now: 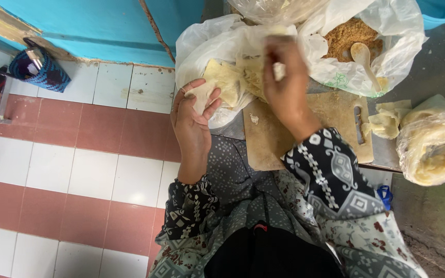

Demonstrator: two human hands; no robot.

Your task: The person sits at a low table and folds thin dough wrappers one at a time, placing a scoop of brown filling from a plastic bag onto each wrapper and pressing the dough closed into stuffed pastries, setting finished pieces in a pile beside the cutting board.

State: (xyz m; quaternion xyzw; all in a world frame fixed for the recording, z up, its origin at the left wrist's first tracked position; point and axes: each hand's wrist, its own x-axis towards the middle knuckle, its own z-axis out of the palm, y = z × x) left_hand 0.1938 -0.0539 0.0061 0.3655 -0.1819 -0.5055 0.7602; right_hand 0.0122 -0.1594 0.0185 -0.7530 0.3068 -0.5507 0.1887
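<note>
While raised over the cutting board (279,135), left hand (194,121) fingers pinching a pale wrapper (198,95), right hand (284,77) fingers closed on dough (279,70).

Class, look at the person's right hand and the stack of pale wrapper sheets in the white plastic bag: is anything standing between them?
Nothing visible does. The right hand is raised directly over the wrapper sheets, which lie exposed in the open white plastic bag. The left hand already holds one sheet's edge, beside the stack, not across it.
</note>
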